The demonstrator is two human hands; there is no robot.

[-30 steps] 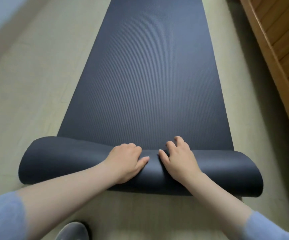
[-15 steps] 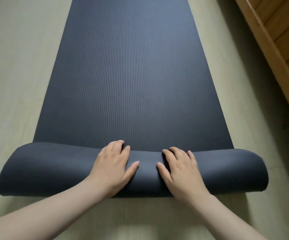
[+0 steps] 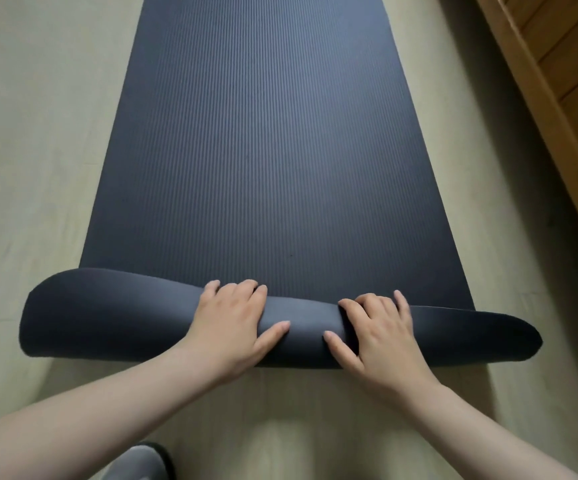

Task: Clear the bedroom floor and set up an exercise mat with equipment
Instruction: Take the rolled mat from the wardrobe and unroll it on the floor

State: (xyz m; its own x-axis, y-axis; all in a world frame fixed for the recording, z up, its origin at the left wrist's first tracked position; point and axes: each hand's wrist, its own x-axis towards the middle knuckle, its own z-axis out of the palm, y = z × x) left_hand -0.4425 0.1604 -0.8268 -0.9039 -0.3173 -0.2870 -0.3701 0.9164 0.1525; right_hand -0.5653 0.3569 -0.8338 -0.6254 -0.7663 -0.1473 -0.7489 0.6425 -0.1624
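The person is laying out the mat [image 3: 273, 150], and the unrolling step is nearly done. The flat part is stretching from the centre away toward 12 o'clock on the floor [image 3: 28, 150], while a last roll [image 3: 107, 317] is lying crosswise at 6 o'clock, just ahead of the arms.

The left hand [image 3: 235, 327] is sitting on the roll a little toward 7 o'clock of centre. Its fingers [image 3: 246, 289] are curling over the crest to the seam where roll meets flat mat, and its thumb is spreading across the near face. The right hand [image 3: 384, 337] is gripping the roll at 5 o'clock, its fingers [image 3: 374, 301] bending more sharply into that seam and its thumb pointing toward the other thumb. The two hands are lying near each other but not touching.

The next move is probably calling for drawing the roll toward 6 o'clock with even pressure from both hands, then flattening the freed end, since it may be wanting to curl back. No equipment is showing yet.

The mat is looking like thick, dark navy foam: fine lengthwise ribs on the upper face, a smooth matte skin on the roll's outside. The roll is sagging into a loose, flattened tube, pinched under the hands and fuller at its 9 o'clock end. The floor is looking pale and smooth. A wood panel [image 3: 564, 81] is running along 2 o'clock, and a grey shoe [image 3: 135, 462] is peeking in at 7 o'clock.
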